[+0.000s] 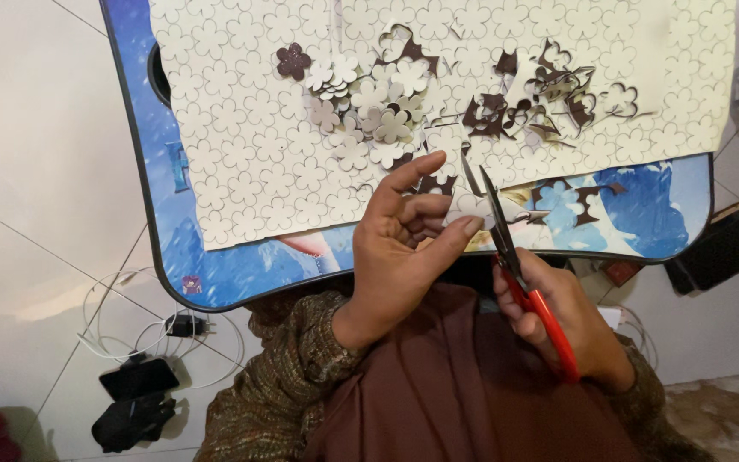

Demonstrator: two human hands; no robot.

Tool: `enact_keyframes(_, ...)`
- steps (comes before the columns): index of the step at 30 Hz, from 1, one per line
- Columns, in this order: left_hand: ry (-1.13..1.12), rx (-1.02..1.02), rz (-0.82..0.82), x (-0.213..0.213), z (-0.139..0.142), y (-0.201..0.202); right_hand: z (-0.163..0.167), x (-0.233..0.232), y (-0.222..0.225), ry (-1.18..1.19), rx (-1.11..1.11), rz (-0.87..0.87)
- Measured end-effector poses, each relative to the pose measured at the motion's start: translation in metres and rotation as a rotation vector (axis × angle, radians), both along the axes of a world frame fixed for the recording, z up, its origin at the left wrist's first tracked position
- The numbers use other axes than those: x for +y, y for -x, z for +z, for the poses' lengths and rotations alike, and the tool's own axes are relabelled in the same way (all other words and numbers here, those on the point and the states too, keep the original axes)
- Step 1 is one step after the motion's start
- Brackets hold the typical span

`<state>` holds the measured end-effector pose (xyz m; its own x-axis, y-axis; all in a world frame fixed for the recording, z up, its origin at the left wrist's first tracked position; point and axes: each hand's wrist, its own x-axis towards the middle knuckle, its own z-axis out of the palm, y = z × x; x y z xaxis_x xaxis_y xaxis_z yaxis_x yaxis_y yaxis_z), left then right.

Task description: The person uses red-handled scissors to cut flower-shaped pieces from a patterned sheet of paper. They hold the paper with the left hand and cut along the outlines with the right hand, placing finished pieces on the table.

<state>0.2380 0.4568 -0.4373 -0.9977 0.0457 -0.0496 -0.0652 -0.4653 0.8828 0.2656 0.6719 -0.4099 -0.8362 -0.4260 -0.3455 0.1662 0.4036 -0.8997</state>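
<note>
The left hand (404, 235) pinches a small cream flower cutout (470, 207) between thumb and forefinger, the other fingers curled loosely. Just beside it, the right hand (562, 321) grips red-handled scissors (523, 287), whose dark blades stand open around the cutout's right edge. Both hands hover over the near edge of a blue lap table (215, 265), above a brown-clothed lap. Beyond them lies a large cream sheet (241, 162) scored with flower outlines, reaching almost to the table's left and right rims. A heap of loose cut flowers (369, 115) sits mid-sheet, with dark brown scraps (549, 94) to its right. On the tiled floor at the left lie a phone (140, 378) and white cables (109, 312).
</note>
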Motion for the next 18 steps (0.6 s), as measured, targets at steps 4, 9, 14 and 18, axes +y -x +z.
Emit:
enact_keyframes(4, -0.008, -0.026, 0.012, -0.002, -0.002, 0.001, -0.007, 0.002, 0.000, -0.007, -0.015, 0.017)
enact_keyframes(9, -0.010, -0.007, 0.035, -0.004, -0.003, 0.003, -0.010, 0.006, -0.003, 0.000, -0.027, 0.010)
enact_keyframes(14, 0.038, 0.044, 0.039, -0.008, -0.004, 0.005, -0.014, 0.008, -0.003, -0.033, -0.049, 0.035)
enact_keyframes(18, 0.043, 0.030, 0.042, -0.011, -0.004, 0.006, -0.015, 0.010, -0.004, -0.008, -0.039, 0.041)
